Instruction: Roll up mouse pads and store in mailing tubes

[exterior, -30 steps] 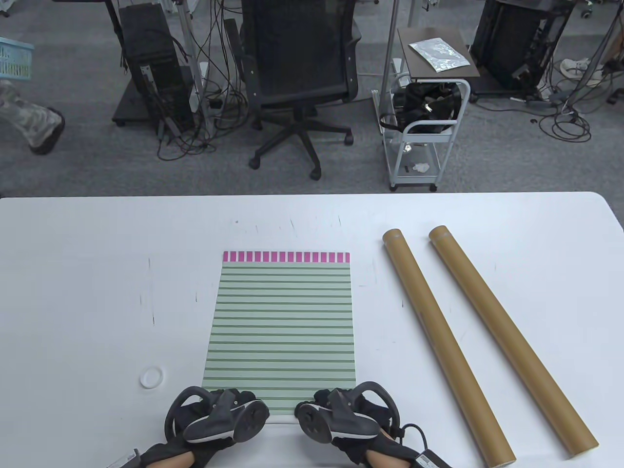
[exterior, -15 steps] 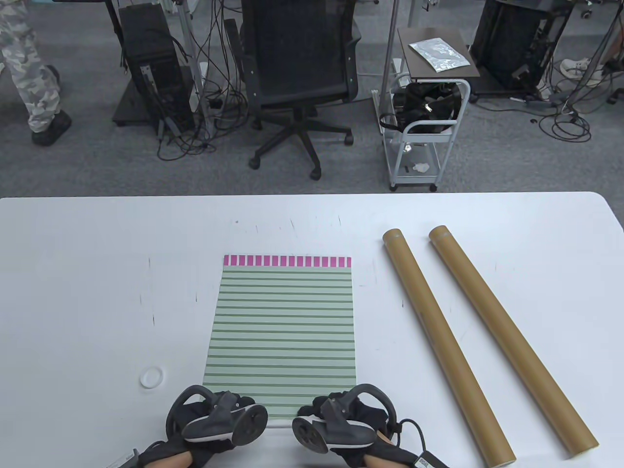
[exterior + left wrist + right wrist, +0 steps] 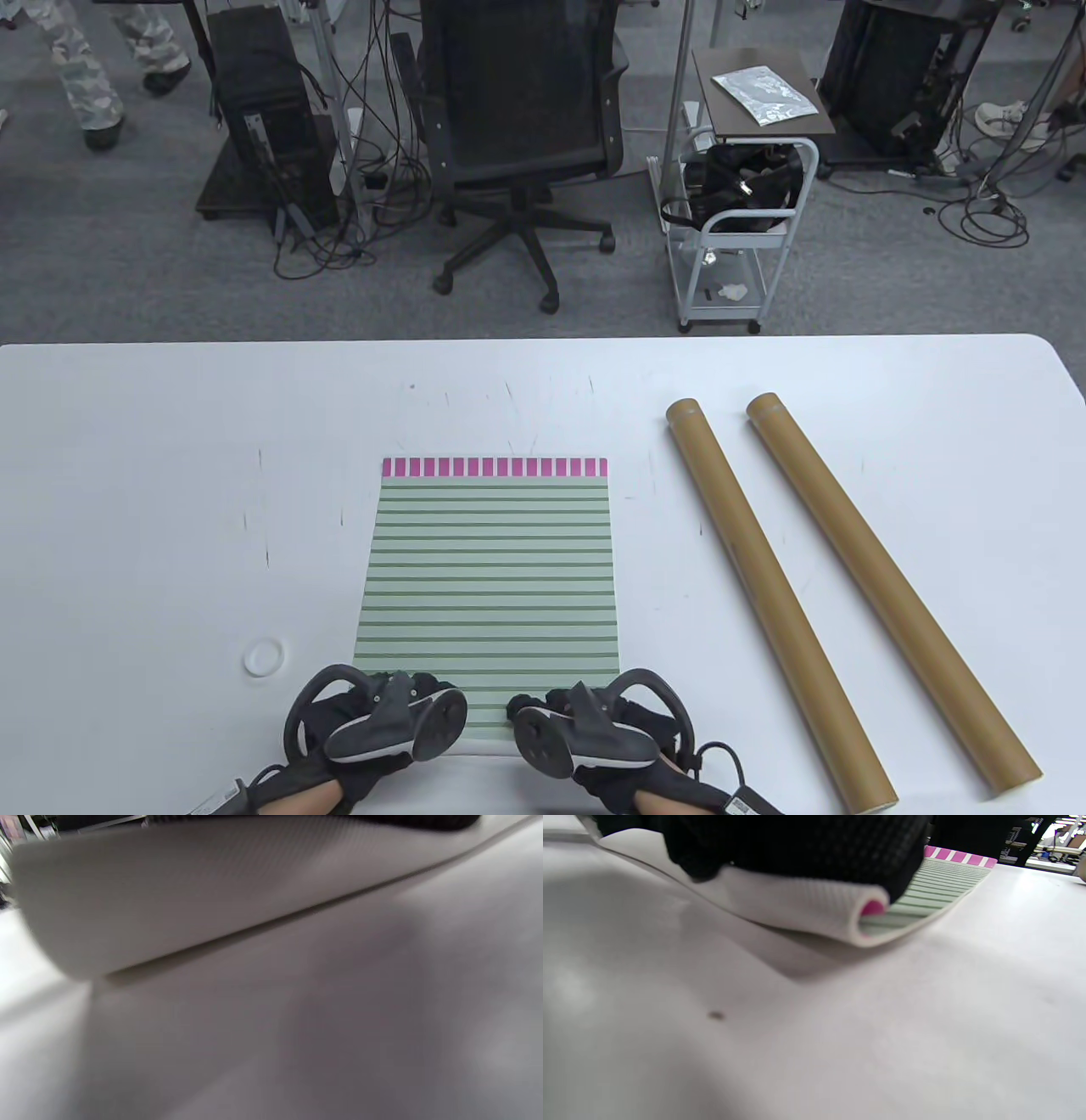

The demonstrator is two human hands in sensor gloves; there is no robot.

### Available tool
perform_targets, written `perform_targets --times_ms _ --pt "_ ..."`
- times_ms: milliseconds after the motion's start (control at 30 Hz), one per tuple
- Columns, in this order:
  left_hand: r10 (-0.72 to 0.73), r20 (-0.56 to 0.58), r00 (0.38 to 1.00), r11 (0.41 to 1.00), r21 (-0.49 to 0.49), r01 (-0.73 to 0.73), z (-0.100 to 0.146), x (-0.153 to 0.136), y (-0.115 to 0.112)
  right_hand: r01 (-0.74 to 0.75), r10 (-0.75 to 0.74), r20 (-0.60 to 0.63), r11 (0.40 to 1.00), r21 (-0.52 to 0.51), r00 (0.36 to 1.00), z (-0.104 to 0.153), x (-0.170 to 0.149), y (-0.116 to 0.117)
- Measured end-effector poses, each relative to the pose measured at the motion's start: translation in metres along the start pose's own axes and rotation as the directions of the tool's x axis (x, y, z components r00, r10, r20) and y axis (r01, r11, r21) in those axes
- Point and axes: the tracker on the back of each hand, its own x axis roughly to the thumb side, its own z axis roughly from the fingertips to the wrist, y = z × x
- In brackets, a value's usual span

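Observation:
A green-striped mouse pad (image 3: pixel 488 577) with a pink-checked far edge lies on the white table (image 3: pixel 127 509). Its near end is curled over into a small roll with the white underside outward (image 3: pixel 806 910), (image 3: pixel 169 895). My left hand (image 3: pixel 373 722) and right hand (image 3: pixel 594 722) press on that roll, side by side at the pad's near corners. In the right wrist view the gloved fingers (image 3: pixel 797 844) wrap over the roll. Two brown mailing tubes (image 3: pixel 768 586), (image 3: pixel 882 581) lie to the right of the pad, apart from both hands.
A small white ring-shaped cap (image 3: pixel 264 658) lies on the table left of the pad. Beyond the far table edge are an office chair (image 3: pixel 522 127), a small cart (image 3: pixel 738 212) and cables on the floor.
The pad's far pink edge has slid toward me as the near end rolled up further. Both hands have shifted slightly forward on the roll.

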Motion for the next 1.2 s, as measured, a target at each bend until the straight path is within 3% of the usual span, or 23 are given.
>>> perform_targets --times_ms 200,267,567,767,867,1000,1133,1200 --pt "-0.015 0.013 1.000 1.000 -0.021 0.015 0.002 0.006 -0.002 -0.196 0.199 0.090 0.980 -0.035 0.976 0.002 0.015 0.004" --pt "-0.023 0.022 0.999 1.000 -0.015 0.024 0.003 0.007 -0.002 -0.156 0.157 0.080 0.987 -0.026 0.984 0.001 0.013 0.004" --pt "-0.158 0.050 0.986 0.978 0.143 0.150 0.017 0.023 0.002 -0.214 0.213 0.057 0.977 0.010 0.975 -0.009 0.015 0.006" --pt "-0.111 0.071 0.991 0.987 0.128 0.102 0.017 0.023 0.005 -0.155 0.156 0.038 0.988 -0.016 0.987 -0.006 0.011 0.008" --pt "-0.043 0.101 0.994 0.997 0.073 0.036 0.015 0.018 0.004 -0.092 0.093 0.039 0.996 -0.020 0.995 -0.006 0.008 0.008" --pt "0.017 0.137 0.990 1.000 0.019 -0.019 0.016 0.018 0.004 -0.117 0.120 0.048 0.991 -0.059 0.992 -0.004 0.009 0.003" --pt "0.000 0.110 0.994 0.999 0.044 -0.005 0.014 0.017 0.004 -0.074 0.075 0.074 0.997 -0.025 0.994 0.000 0.007 0.001" --pt "0.017 0.095 0.995 0.998 0.055 -0.022 0.013 0.017 0.004 -0.151 0.155 0.058 0.986 -0.071 0.986 0.000 0.007 0.002"
